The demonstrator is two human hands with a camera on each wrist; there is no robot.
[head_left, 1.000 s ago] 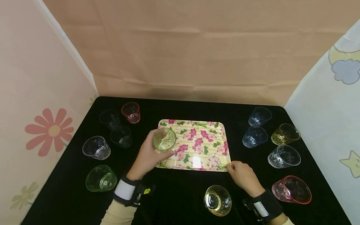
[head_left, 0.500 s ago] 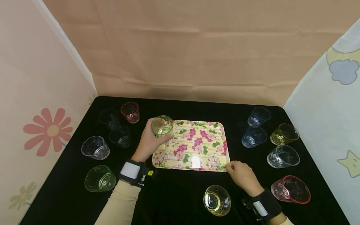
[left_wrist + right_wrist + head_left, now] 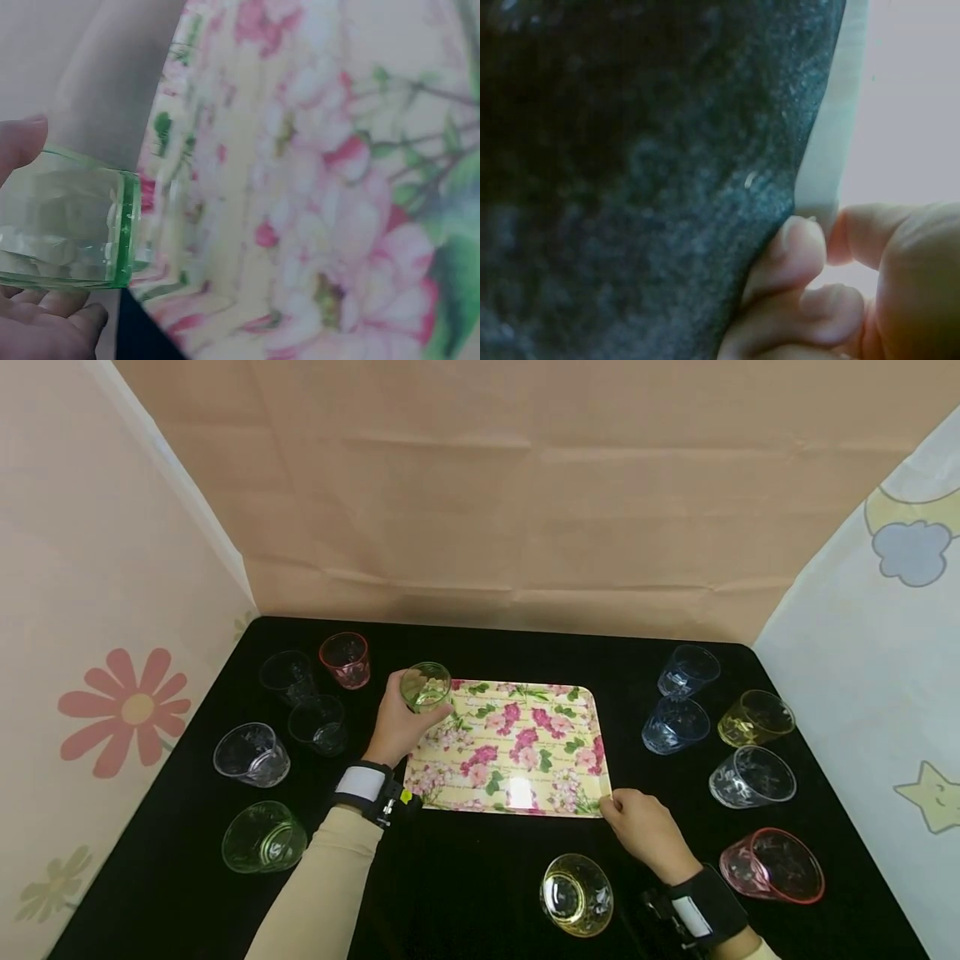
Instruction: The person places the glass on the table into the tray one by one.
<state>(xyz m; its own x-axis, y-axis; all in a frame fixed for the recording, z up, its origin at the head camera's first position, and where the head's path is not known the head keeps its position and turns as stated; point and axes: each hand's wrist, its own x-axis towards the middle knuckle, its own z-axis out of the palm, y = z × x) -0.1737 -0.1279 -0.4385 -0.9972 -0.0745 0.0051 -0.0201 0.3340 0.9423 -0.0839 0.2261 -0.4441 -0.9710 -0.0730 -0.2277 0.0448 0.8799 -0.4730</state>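
My left hand point(image 3: 400, 722) grips a green-tinted glass point(image 3: 426, 687) at the far left corner of a floral tray point(image 3: 517, 747). The left wrist view shows the same glass point(image 3: 67, 221) between thumb and fingers, its thick green base close to the tray's rim. Whether the base touches the tray, I cannot tell. At the tray's near right corner, my right hand point(image 3: 647, 833) pinches the rim. Seen from the right wrist, thumb and curled fingers point(image 3: 787, 262) meet at the tray's pale edge point(image 3: 829, 142). In front of the tray stands a clear, yellowish glass point(image 3: 576, 896).
On the black table's left side are a red-rimmed glass point(image 3: 347, 662), a green glass point(image 3: 264, 839) and several clear ones. To the right stand bluish glasses point(image 3: 675, 727), a yellow glass point(image 3: 756, 718), a clear glass point(image 3: 752, 778) and a pink glass point(image 3: 772, 867). Paper walls enclose the table.
My left hand has carried the green glass away from me and slightly left, from over the tray's left part to its far left corner. The right hand keeps its hold on the tray.
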